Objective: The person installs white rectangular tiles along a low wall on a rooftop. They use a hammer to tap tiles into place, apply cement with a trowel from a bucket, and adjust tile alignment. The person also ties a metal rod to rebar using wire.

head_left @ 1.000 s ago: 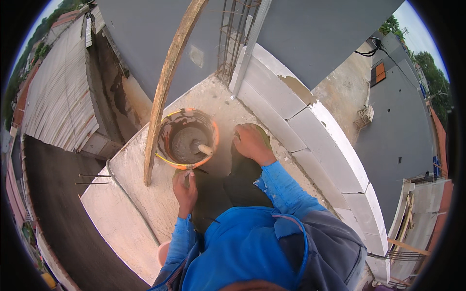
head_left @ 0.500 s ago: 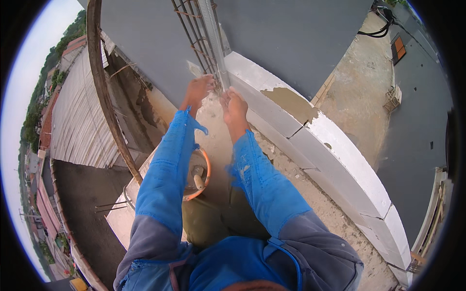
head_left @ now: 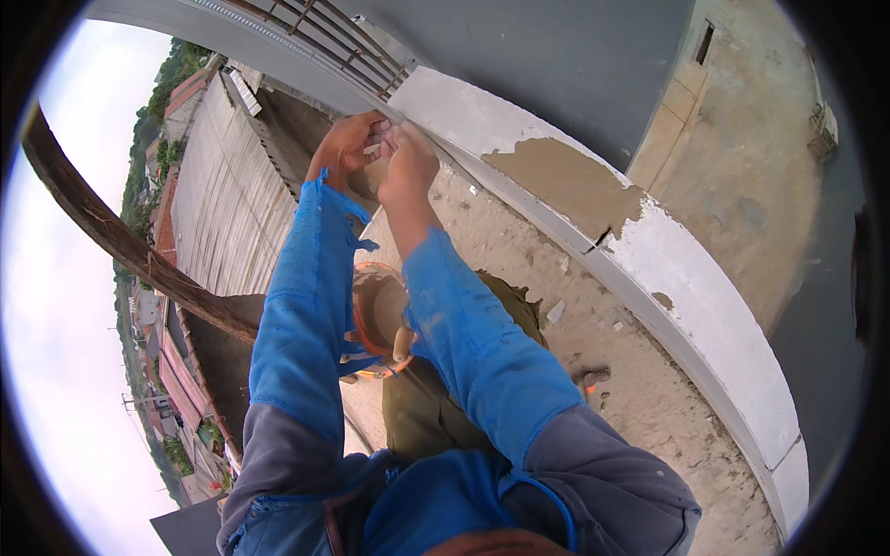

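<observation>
Left hand (head_left: pixel 345 148) and right hand (head_left: pixel 406 162), fingers curled and pressed together at the white wall (head_left: pixel 593 232) end; their hold cannot be told. Orange bucket (head_left: pixel 375 315) sits below.

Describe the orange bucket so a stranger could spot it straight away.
Start at the long white block wall curving across the right. On the sandy slab beside it, look under the person's blue-sleeved forearms: the round orange-rimmed bucket sits there, partly hidden. It is the only orange, round container, grey-brown inside.
</observation>
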{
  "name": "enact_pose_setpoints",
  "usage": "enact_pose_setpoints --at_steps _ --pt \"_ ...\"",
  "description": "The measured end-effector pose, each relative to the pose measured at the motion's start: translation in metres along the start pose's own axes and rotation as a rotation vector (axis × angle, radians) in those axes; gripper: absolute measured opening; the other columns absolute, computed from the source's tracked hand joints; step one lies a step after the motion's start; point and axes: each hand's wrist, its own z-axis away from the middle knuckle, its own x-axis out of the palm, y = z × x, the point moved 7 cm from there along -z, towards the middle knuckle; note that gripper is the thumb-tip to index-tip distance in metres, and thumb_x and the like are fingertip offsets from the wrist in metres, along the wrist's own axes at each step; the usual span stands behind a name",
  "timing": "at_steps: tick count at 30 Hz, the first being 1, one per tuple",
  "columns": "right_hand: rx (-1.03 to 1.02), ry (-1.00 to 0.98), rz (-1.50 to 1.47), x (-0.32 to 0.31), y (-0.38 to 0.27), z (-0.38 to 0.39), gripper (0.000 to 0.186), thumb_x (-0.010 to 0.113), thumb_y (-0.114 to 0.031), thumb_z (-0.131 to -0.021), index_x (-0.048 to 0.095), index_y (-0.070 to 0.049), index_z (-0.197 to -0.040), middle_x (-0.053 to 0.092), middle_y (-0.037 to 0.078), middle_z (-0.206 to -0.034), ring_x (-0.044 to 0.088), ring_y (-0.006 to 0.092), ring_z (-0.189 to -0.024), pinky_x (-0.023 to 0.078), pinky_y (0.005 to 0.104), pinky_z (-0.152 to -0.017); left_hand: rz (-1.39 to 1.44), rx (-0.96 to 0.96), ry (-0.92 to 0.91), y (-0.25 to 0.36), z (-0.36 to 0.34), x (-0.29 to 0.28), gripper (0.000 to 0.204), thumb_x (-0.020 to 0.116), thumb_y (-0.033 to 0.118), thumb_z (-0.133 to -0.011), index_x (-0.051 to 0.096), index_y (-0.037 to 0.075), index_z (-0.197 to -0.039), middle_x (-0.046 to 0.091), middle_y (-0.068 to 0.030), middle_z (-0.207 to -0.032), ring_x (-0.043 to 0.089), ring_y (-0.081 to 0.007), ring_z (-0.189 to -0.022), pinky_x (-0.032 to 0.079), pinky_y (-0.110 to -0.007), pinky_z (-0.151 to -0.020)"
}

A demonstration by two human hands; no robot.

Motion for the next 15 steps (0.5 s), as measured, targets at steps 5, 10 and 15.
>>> enact_pose_setpoints --at_steps 5,10,15 --pt "0.063 0.000 -0.124 0.005 0.010 -0.003 0.033 0.062 -0.002 -0.103 0.065 0.003 -0.136 0.065 0.011 -0.125 0.065 0.0198 -0.112 0.054 0.0328 -0.097 -0.072 0.018 -0.054 0.007 -0.007 -0.010 0.017 0.059 0.018 -0.108 0.071 0.007 -0.110 0.069 -0.0012 -0.099 0.066 -0.0164 -0.088 0.054 -0.036 -0.081" --pt "0.042 -0.019 -0.102 0.002 0.012 -0.002 0.039 0.059 0.001 -0.099 0.065 0.002 -0.138 0.065 0.010 -0.122 0.063 0.0172 -0.106 0.052 0.0318 -0.094 -0.047 0.056 -0.059 0.005 0.010 -0.008 0.018 0.062 0.016 -0.107 0.068 0.005 -0.119 0.071 -0.0035 -0.106 0.067 -0.0170 -0.094 0.056 -0.039 -0.086" --pt "0.031 0.004 0.006 0.001 0.011 -0.002 0.050 0.052 0.002 -0.096 0.062 0.002 -0.146 0.066 0.010 -0.121 0.063 0.0157 -0.103 0.052 0.0322 -0.091 -0.051 0.148 -0.121 0.000 0.020 -0.005 0.033 0.069 0.010 -0.102 0.064 0.002 -0.134 0.072 -0.0085 -0.117 0.068 -0.0190 -0.102 0.056 -0.041 -0.092"
